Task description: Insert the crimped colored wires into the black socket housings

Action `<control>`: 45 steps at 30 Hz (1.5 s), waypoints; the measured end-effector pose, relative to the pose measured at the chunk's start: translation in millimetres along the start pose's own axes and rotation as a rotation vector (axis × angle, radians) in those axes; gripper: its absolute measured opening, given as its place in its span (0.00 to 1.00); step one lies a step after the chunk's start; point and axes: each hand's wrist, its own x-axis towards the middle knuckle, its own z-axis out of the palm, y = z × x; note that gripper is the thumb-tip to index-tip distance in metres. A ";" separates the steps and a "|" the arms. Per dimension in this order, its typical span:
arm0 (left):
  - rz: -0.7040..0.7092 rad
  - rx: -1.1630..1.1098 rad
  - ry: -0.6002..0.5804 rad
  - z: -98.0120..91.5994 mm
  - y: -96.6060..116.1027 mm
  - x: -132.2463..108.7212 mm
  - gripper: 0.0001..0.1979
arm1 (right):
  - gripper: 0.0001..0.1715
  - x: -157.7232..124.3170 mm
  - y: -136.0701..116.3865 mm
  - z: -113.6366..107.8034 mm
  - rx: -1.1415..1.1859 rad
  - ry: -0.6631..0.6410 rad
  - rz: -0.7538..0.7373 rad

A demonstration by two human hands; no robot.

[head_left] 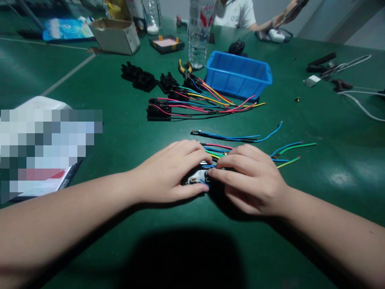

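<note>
Between our left hand [177,170] and right hand [254,178]: a part [199,176], half hidden, which we place, tentatively, on the table [331,184]. Behind the hands: wires [222,137]. Behind those: connectors [159,113]. Behind these, rightward: bin [237,78]. Left of bin: bottle [197,46]; front left of bottle: pliers [187,74]. Rear left: box [116,39].

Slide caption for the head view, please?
Left hand and right hand work at a small pale part, with a blue rectangular plastic bin and thin multicoloured wires beyond.

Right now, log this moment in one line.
left hand: around small pale part; right hand: at same part; wired black connectors: beyond hands
</note>
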 end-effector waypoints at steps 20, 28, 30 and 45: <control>-0.002 -0.256 -0.003 -6.5 -9.6 1.4 0.17 | 0.13 -0.1 6.9 6.4 -0.076 -0.106 0.384; -0.240 -0.205 0.286 -10.1 -13.7 2.2 0.12 | 0.12 0.6 10.2 13.5 0.011 -0.137 0.405; -0.306 -0.158 0.301 -10.5 -13.5 5.0 0.09 | 0.13 0.9 9.8 12.9 0.025 -0.147 0.408; -0.490 -0.092 0.150 -3.4 -15.7 10.6 0.07 | 0.18 3.2 8.5 11.2 0.087 -0.197 0.402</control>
